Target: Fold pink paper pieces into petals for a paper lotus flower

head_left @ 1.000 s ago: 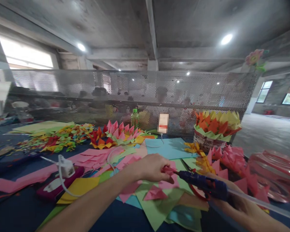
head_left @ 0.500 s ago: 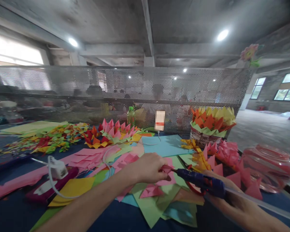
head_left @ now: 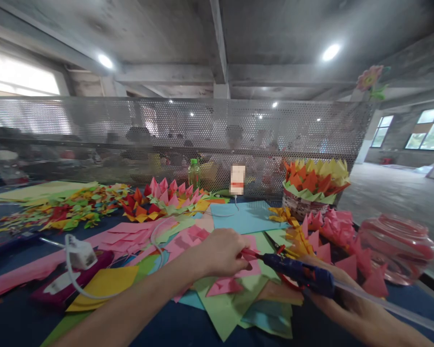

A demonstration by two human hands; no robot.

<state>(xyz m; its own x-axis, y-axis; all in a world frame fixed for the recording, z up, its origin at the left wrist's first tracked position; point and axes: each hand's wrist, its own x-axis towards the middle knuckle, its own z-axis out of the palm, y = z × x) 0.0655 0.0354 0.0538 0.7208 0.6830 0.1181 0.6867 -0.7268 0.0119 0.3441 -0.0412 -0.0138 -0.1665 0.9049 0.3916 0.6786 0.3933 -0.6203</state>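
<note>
My left hand point(head_left: 226, 253) is closed in a pinch on a small folded pink paper piece point(head_left: 251, 252) above the middle of the table. In my right hand point(head_left: 342, 294) is a dark blue glue gun point(head_left: 298, 272), its fingers wrapped round it. The nozzle points left and meets or nearly meets the pink piece; I cannot tell if they touch. A long clear glue stick point(head_left: 390, 307) sticks out of the gun's back end. Below the hands, another folded pink piece point(head_left: 224, 286) lies on green paper sheets point(head_left: 222, 308). Red-handled scissors point(head_left: 280, 249) lie partly hidden behind the gun.
Folded paper flowers point(head_left: 171, 190) and a paper-petalled pot point(head_left: 307, 200) stand at the back. A clear pink jar point(head_left: 398, 250) is at right. A purple power strip point(head_left: 70, 284) with a white plug and cable sits left. A perforated metal screen point(head_left: 188, 120) closes the far side.
The view has shifted slightly, so everything sits a little further left. Both hands keep nearly the same pose, with the glue gun's nozzle still at the pink piece.
</note>
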